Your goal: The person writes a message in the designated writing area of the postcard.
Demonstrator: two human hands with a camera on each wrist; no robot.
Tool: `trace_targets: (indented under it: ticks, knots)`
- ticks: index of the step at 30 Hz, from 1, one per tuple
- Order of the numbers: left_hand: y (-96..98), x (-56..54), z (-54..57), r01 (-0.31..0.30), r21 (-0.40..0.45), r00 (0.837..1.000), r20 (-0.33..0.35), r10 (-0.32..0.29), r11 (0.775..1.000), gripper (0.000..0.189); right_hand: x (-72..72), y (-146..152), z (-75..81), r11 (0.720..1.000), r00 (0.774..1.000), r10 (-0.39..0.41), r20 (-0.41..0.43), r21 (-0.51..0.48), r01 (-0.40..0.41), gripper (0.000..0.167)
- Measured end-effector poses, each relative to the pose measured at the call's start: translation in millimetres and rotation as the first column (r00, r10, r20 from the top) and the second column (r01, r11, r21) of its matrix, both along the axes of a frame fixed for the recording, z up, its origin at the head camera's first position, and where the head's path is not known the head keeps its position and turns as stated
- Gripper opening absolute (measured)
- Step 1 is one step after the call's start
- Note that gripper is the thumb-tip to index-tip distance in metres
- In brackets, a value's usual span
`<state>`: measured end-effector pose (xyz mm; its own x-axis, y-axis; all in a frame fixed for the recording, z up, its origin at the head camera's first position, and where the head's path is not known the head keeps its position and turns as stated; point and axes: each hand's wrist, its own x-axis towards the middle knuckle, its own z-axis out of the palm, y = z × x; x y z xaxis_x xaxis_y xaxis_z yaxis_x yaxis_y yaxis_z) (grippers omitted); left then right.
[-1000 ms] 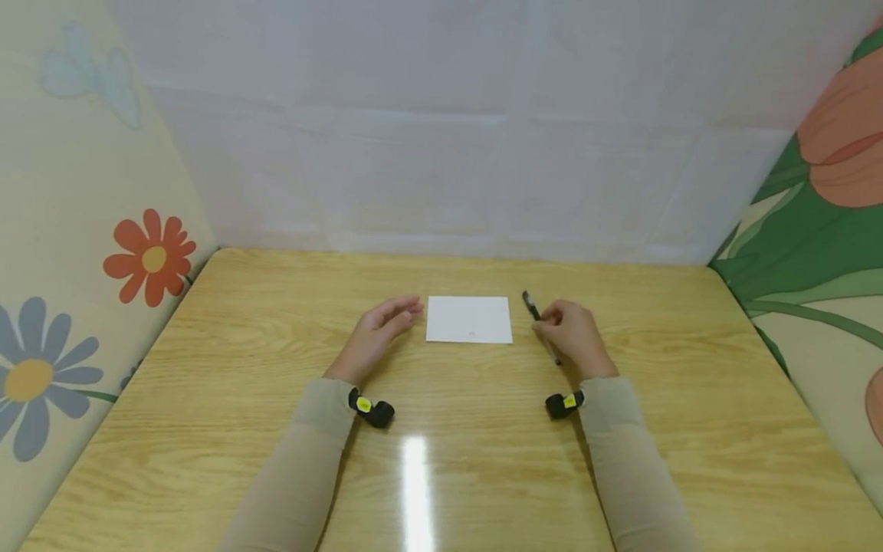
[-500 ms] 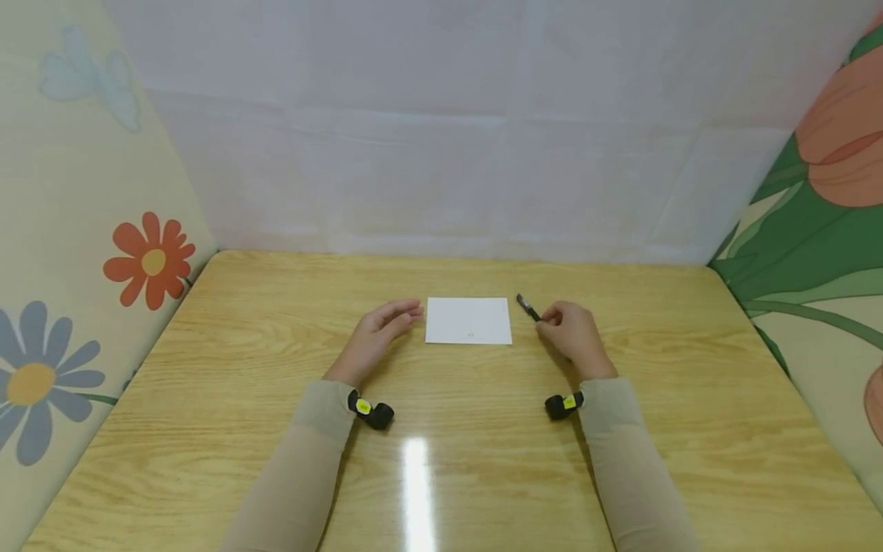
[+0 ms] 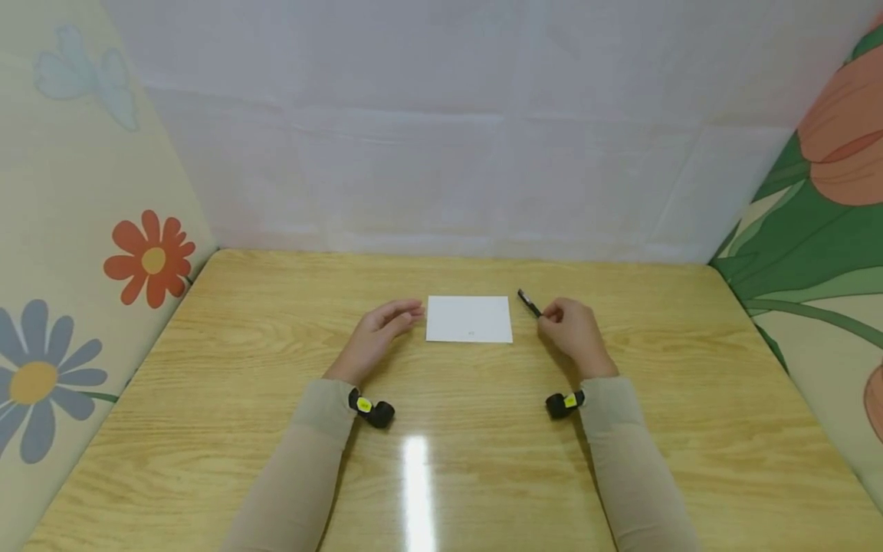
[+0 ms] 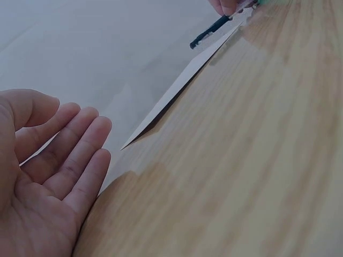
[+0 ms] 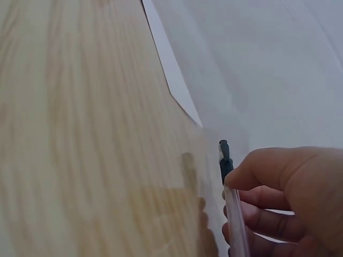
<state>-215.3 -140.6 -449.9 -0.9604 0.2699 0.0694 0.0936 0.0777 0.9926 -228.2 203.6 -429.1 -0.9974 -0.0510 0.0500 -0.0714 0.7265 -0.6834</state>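
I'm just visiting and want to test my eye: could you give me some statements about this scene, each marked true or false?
1. The right hand holds a pen. True.
2. A white card lies left of the pen in the head view. True.
3. The left hand pinches the card. False: it holds nothing.
4. The table is solid black. False: it is yellowish with wood grain.

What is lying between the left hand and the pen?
The white card lies between the left hand and the pen, as the head view shows.
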Motion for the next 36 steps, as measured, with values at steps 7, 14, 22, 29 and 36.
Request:
trace_targets:
  ticks: [7, 14, 22, 29, 36]
  knots:
    - [0.4, 0.3, 1.0, 0.002, -0.019, 1.000, 0.007, -0.002, 1.000, 0.038, -0.2, -5, 5.9, 0.999, 0.999, 0.034, -0.032, -0.013, -0.034, 0.014]
    - [0.5, -0.1, 2.2, 0.002, 0.026, 0.999, 0.038, -0.003, 1.000, 0.038, 0.7, -11, 9.5, 0.997, 0.997, 0.071, -0.010, -0.040, -0.071, 0.016]
    - [1.8, 0.7, 3.4, -0.005, 0.064, 0.998, 0.061, 0.001, 0.998, 0.039, 2.7, -17, 11.1, 0.991, 0.994, 0.103, 0.043, -0.086, -0.099, 0.017]
    - [5.5, 2.7, 7.4, 0.008, 0.060, 0.998, 0.060, -0.011, 0.998, 0.039, 5.1, -24, 15.1, 0.981, 0.987, 0.157, 0.021, -0.122, -0.153, 0.016]
    - [11.3, 4.6, 11.8, 0.027, 0.029, 0.998, 0.050, -0.028, 0.999, 0.039, 6.5, -29, 15.3, 0.974, 0.981, 0.189, 0.051, -0.134, -0.181, 0.017]
